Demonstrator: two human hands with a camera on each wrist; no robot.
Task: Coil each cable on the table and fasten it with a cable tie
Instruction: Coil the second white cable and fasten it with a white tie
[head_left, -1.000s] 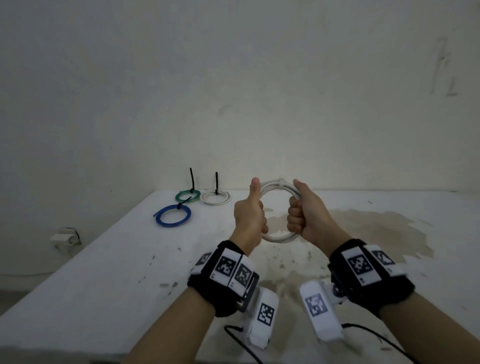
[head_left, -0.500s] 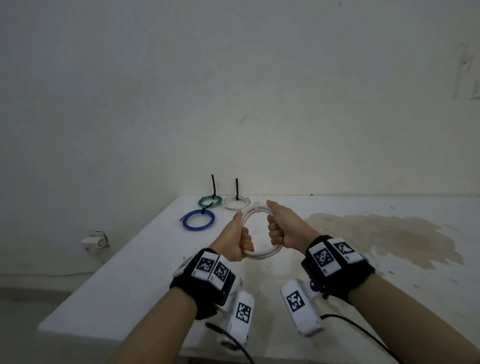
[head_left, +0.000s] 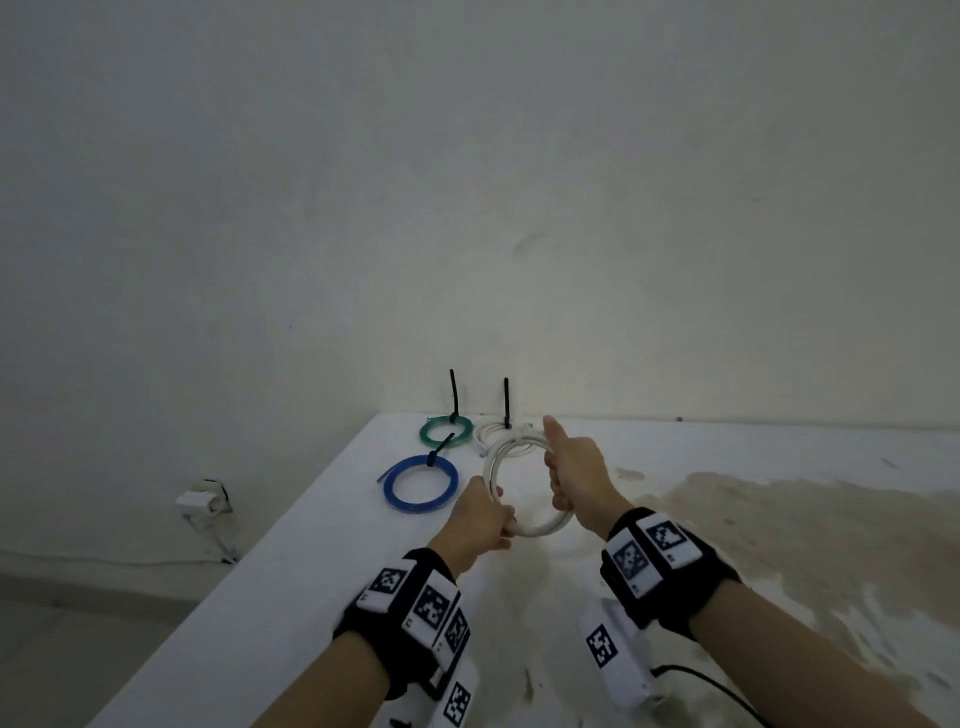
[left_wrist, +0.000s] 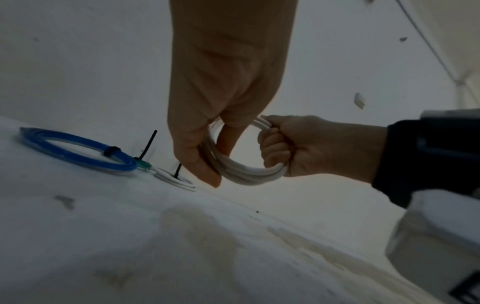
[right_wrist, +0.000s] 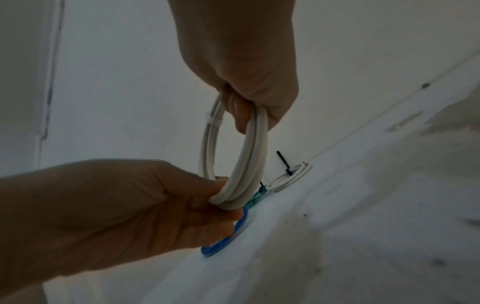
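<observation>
Three tied coils, blue, green and white, lie at the table's far left corner. Both hands grasp a fourth coil above it; its pale tie looks fastened, so only setting down seems left.

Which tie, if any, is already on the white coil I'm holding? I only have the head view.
Observer: The right wrist view shows a white cable tie wrapped round the white coil, just below the right hand.
Operator: How does that hand hold it?
Observer: In the left wrist view its fingers curl through the loop in a full fist.
Operator: And the left?
Observer: In the right wrist view, the left hand pinches the coil's lower side between thumb and fingers.
</observation>
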